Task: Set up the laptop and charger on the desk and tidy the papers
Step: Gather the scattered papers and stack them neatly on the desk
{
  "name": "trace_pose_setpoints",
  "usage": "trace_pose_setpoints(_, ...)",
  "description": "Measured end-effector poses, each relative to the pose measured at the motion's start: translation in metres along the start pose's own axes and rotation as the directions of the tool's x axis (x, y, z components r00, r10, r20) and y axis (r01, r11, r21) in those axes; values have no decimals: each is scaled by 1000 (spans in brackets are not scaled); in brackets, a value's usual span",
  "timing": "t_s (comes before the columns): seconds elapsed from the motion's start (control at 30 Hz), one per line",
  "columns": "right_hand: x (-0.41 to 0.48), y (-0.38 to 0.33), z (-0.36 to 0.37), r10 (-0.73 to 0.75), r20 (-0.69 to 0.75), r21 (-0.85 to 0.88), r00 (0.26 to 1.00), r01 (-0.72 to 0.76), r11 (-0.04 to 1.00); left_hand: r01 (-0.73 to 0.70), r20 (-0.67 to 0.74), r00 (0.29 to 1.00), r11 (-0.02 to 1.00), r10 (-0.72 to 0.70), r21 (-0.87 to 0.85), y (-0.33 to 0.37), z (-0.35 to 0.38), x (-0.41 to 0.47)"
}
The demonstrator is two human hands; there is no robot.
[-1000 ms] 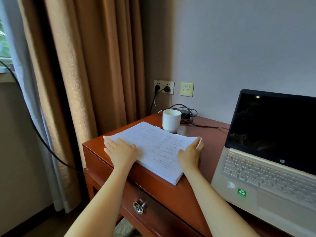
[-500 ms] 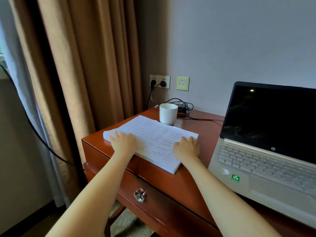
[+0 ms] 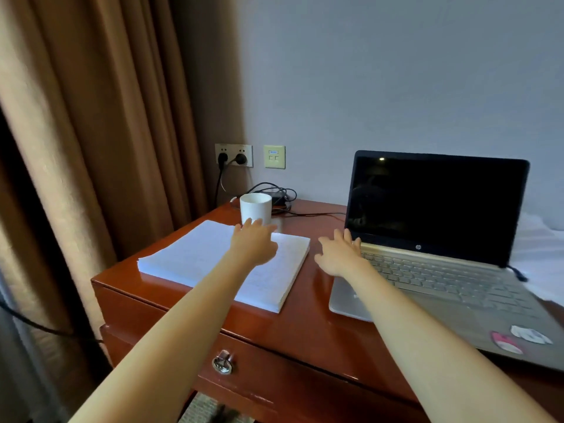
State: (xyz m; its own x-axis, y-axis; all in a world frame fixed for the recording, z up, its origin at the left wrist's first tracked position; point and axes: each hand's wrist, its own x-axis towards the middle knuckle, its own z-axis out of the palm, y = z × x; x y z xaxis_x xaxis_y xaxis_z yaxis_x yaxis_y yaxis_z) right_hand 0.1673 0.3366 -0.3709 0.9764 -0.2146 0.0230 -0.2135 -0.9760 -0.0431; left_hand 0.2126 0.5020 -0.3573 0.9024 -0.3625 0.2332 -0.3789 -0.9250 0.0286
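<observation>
Metal ring pull (image 3: 222, 364) on a drawer front comes nearest, just below the front edge of the glossy red-brown wooden table (image 3: 305, 328). On the left half of the top lies the thick white stack of printed papers (image 3: 189, 257), squared up. Its near corner is just short of the front edge and its left corner is close to the table's left edge. A bare strip of polished wood runs between the stack and the open silver-grey laptop (image 3: 442, 270) on the right — the widest free room on the top. The laptop's black screen stands upright and dark.

Both bare forearms stretch across the front edge. The left hand (image 3: 254, 244) is over the far right part of the stack, fingers straight and close together, holding nothing. Its fingertips come up to the foot of the white ceramic mug (image 3: 255, 206); whether they touch it cannot be told. The right hand (image 3: 338, 254) is spread wide over the bare strip, also empty, with fingertips at the laptop's back left corner by the hinge.

Behind the mug sits the coiled black charger cable (image 3: 276, 192), with a thin lead running along the wood toward the laptop's back. Two black plugs sit in the cream wall socket (image 3: 234, 155) above. Brown pleated curtains (image 3: 91, 132) hang at left, close beside the table.
</observation>
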Motion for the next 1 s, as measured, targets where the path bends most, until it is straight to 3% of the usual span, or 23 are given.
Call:
trace_pose_setpoints(0.27, -23, 54, -16, 163, -28, -47, 986, -164, 985, -256, 89, 961, 963, 263, -86, 81, -10, 18)
trace_pose_setpoints(0.53, -58, 119, -32, 408, -29, -55, 912, -409, 911, -448, 119, 877, 883, 465, -140, 157, -21, 21)
trace_pose_setpoints(1.0, -163, 234, -34, 744, 60, -200, 665, -722, 662, -652, 118, 703, 701, 702, -289, 274, -16, 0)
